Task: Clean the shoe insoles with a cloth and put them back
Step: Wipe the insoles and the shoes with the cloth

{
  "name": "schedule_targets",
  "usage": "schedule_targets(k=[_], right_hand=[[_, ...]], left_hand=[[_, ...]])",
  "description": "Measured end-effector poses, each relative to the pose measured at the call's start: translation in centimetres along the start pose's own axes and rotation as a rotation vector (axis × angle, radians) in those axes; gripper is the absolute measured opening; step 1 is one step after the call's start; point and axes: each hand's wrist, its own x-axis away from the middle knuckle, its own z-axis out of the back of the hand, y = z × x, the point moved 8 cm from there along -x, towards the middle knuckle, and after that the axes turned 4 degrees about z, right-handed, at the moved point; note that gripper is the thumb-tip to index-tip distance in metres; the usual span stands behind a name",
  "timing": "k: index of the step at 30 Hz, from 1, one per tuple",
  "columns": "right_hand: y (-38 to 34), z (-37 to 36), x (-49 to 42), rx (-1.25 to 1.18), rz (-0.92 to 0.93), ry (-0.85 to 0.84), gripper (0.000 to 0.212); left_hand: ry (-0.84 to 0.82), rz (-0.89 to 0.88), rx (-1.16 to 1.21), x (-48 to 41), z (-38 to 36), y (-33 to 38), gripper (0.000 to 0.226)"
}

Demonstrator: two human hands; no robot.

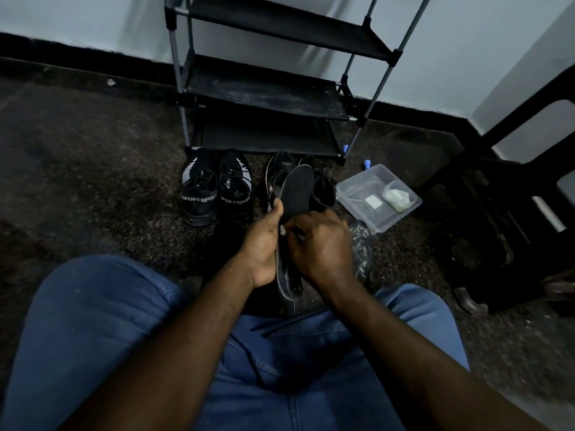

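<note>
A black insole [298, 189] stands upright in front of me, its toe end pointing up. My left hand [264, 244] grips its left edge at mid-length. My right hand [320, 244] lies closed across its lower middle, with a small pale scrap of cloth [283, 230] showing between the two hands. A second dark sole edge [284, 284] hangs below the hands. Behind the insole, a pair of dark shoes [280, 169] rests on the floor. A black pair marked SPORT [216, 191] stands to their left.
A black metal shoe rack [267, 91] stands against the wall ahead. A clear plastic tub [378, 197] with a white lump and a small pad sits on the floor at right. A black chair or stool [497, 213] stands at far right. My knees in blue jeans [93, 321] fill the foreground.
</note>
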Motion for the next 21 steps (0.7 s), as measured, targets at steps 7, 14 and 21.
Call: schedule_targets(k=[7, 14, 21], right_hand=[[-0.4, 0.1, 0.8, 0.087, 0.059, -0.003, 0.022], [5.5, 2.1, -0.5, -0.22, -0.227, 0.071, 0.008], [5.6, -0.3, 1.5, -0.242, -0.298, -0.009, 0.005]], left_hand=[[0.002, -0.021, -0.013, -0.1, 0.0, 0.3, 0.069], [-0.097, -0.031, 0.029, 0.0, -1.0, 0.4, 0.058], [-0.122, -0.002, 0.045, -0.3, -0.7, 0.2, 0.078]])
